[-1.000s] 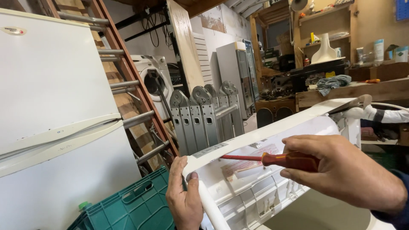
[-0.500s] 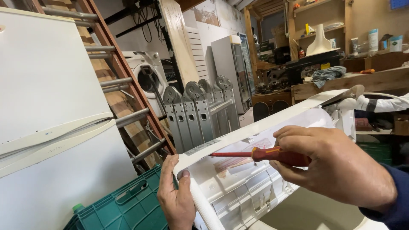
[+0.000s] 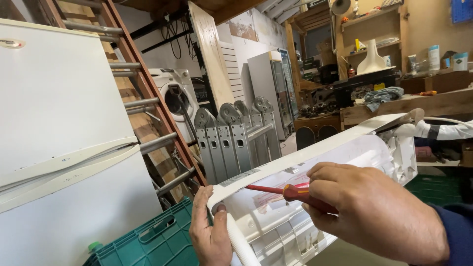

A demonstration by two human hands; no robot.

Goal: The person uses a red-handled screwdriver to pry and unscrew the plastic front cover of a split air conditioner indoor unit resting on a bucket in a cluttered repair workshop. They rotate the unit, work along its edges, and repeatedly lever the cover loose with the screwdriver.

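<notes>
At casing end | left hand [image 3: 209, 235] grips white casing [image 3: 315, 162] | right hand [image 3: 377, 212] clamped on red screwdriver [image 3: 281, 191]

right hand [image 3: 374, 212] with red screwdriver [image 3: 290, 192] at white appliance casing [image 3: 345, 157], left hand [image 3: 209, 231] on its corner

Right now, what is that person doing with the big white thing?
A person is working on a long white plastic appliance casing, tipped up in a cluttered workshop. The left hand grips the casing's near corner, thumb hooked over the edge. The right hand holds a red-handled screwdriver, its red shaft pointing left into the open inside of the casing. A green plastic crate sits below, beside a white fridge.
</notes>
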